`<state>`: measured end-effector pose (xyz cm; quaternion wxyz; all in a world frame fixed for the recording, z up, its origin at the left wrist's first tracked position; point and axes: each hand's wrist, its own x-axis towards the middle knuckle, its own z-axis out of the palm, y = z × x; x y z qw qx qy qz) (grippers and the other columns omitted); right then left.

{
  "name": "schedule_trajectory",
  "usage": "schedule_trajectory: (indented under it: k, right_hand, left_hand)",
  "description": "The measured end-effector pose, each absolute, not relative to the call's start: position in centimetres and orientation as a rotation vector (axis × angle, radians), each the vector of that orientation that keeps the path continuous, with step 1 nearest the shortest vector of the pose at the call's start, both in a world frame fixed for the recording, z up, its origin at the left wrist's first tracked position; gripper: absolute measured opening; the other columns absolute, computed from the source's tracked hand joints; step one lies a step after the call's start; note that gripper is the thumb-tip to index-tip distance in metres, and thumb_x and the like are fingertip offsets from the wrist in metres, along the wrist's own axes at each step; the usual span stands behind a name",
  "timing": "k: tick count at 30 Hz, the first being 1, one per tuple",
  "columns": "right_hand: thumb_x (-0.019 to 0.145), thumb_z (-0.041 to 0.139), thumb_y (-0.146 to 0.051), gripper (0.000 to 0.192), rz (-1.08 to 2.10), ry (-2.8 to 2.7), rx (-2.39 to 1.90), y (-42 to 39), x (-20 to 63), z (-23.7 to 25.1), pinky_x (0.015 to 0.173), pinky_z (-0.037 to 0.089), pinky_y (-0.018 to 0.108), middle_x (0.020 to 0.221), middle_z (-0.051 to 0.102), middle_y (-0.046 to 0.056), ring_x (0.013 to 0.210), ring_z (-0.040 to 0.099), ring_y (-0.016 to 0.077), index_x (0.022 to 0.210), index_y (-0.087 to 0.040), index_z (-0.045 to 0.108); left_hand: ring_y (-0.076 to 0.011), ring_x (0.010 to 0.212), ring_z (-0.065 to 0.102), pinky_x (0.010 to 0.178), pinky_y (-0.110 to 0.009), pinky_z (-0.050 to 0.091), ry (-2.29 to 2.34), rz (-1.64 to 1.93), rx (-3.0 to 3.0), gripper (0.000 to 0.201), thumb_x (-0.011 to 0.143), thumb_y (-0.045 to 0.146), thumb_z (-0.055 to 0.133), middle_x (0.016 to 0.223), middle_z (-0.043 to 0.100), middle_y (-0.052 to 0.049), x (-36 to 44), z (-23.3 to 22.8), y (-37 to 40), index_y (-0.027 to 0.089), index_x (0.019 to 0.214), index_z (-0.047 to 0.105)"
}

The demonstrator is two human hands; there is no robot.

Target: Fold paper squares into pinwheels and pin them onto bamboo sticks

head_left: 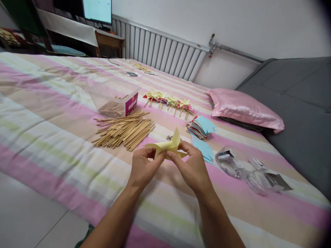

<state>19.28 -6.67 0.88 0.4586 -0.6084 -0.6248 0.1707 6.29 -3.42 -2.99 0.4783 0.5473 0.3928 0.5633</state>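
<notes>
A yellow paper pinwheel (167, 146) sits pinched between both grips, left hand (143, 167) and right hand (192, 167) each grasping it from below, above the striped bed (51, 113). Far left lies a heap of wooden sticks (124, 131); right, blue paper squares (204, 148).

A pale yellow paper pinwheel (168, 146) is held above the striped bedspread (51, 113), just in front of the heap of wooden sticks (124, 132) and slightly to its right. The sheet is folded into curved, pointed vanes: one vane is raised upward, one is stretched toward the sticks, and another is pointed the opposite way. It is pinched at its centre from both sides, between the fingertips of the left hand (143, 168) and the right hand (192, 167).
</notes>
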Motion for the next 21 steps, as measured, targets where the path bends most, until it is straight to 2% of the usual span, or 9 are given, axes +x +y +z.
schedule_trajectory:
  k: [3,10,21]
  right_hand:
    - [0.078,0.063,-0.031,0.014,0.542,-1.559,-1.456,-6.6,19.4,0.8,0.085,0.043,0.041,0.091,0.070,0.003,0.090,0.062,0.0216,0.085,-0.023,0.071]
    - [0.077,0.064,-0.026,0.015,0.558,-1.540,-1.423,-6.5,19.6,0.2,0.081,0.047,0.040,0.089,0.071,0.004,0.086,0.063,0.0217,0.089,-0.022,0.073]
    - [0.076,0.064,-0.026,0.016,0.599,-1.516,-1.432,-6.2,19.5,-0.2,0.079,0.050,0.039,0.085,0.072,0.004,0.084,0.064,0.0229,0.088,-0.021,0.073]
  left_hand:
    - [-0.0082,0.051,0.049,0.049,-0.019,0.039,0.985,1.360,1.353,0.008,0.066,0.018,0.070,0.054,0.058,0.003,6.2,-3.0,-3.5,0.015,0.059,0.068]
    - [-0.0097,0.050,0.051,0.049,-0.019,0.040,1.115,1.333,1.444,0.014,0.067,0.026,0.070,0.052,0.061,0.001,6.2,-2.9,-3.6,0.014,0.060,0.070]
    - [-0.0116,0.052,0.057,0.050,-0.019,0.044,1.146,1.369,1.530,0.010,0.068,0.023,0.069,0.057,0.069,0.000,6.2,-2.7,-3.7,0.015,0.068,0.075]
